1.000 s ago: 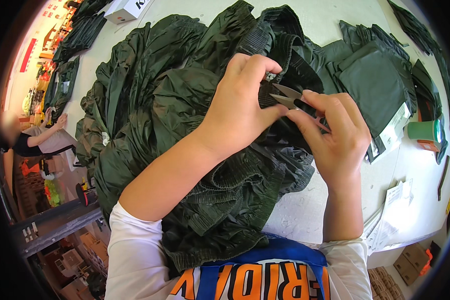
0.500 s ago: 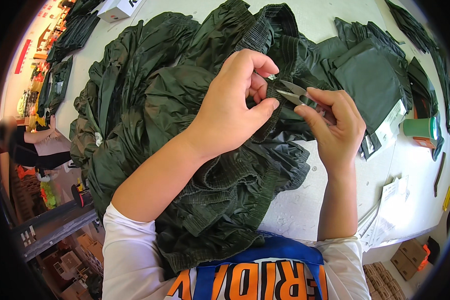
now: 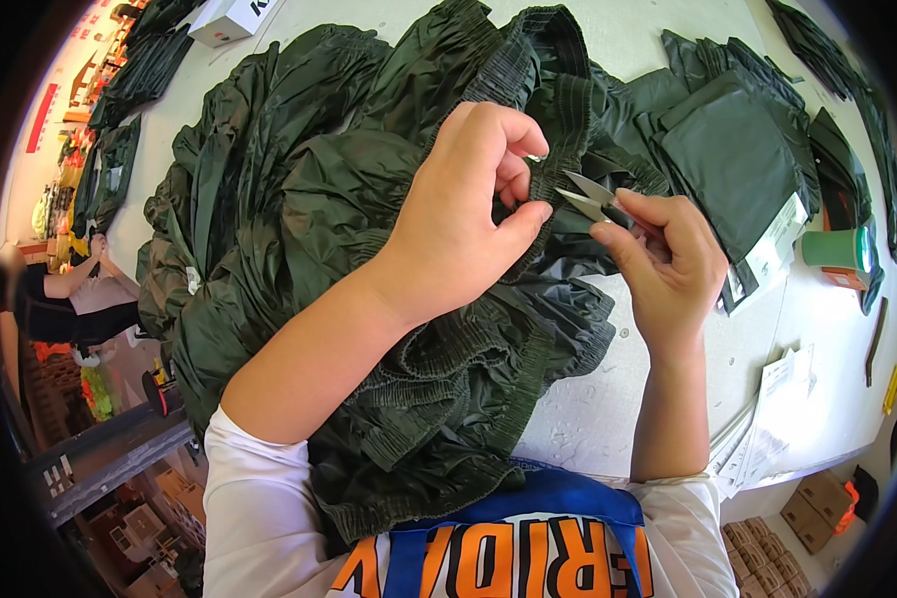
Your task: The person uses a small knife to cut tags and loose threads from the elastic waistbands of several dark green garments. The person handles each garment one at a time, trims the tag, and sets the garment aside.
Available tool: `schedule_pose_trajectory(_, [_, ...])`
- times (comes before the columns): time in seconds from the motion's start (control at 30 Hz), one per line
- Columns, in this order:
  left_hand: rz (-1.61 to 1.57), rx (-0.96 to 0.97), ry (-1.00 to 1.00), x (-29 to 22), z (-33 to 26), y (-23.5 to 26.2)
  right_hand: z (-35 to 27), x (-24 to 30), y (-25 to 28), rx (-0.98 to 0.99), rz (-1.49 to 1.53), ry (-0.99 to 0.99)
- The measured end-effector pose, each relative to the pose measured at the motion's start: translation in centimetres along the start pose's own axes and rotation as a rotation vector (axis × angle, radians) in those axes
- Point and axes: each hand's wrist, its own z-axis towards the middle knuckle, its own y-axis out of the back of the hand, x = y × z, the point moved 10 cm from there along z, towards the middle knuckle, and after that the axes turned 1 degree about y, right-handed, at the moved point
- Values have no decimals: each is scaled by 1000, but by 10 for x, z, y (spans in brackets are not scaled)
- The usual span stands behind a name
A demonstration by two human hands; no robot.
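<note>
So we're at the thread-trimming bit here. Our left hand (image 3: 458, 219) is closed on the gathered waistband (image 3: 558, 149) of a dark green garment (image 3: 299, 219), thumb and fingers pinching a fold of that elastic edge and lifting it off the pile. Our right hand (image 3: 668, 264) is wrapped around a small pair of snips (image 3: 590, 196), blades slightly apart and pointed right at the pinched spot, tips just beside the left thumb. The garment itself lies heaped on the white table (image 3: 648, 379), spilling toward our lap, with more of the same green fabric bunched up behind it. Off to the right there's a stack of folded pieces (image 3: 738, 149) and some paper sheets (image 3: 777, 409) near the table edge, plus a green cup (image 3: 835, 247). We can't actually make out a loose thread at this size, so that part is a guess, but it looks like the cut is lined up and not made yet. Next move, we reckon, needs the blades eased in close to the seam without nicking the fabric or that thumb, while the left hand keeps the band taut.
</note>
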Motion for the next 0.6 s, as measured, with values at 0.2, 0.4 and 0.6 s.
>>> schedule_pose_trajectory(0.2, [151,-36,-128,-14,-1,-1,1,0,-7,35,8,-84])
schedule_pose_trajectory(0.4, [226,-48,-180,-20,-3,-2,-4,-14,-13,52,120,-275])
schedule_pose_trajectory(0.6, [257,-40,-216,-23,-5,-6,-3,-5,-18,109,4,-251])
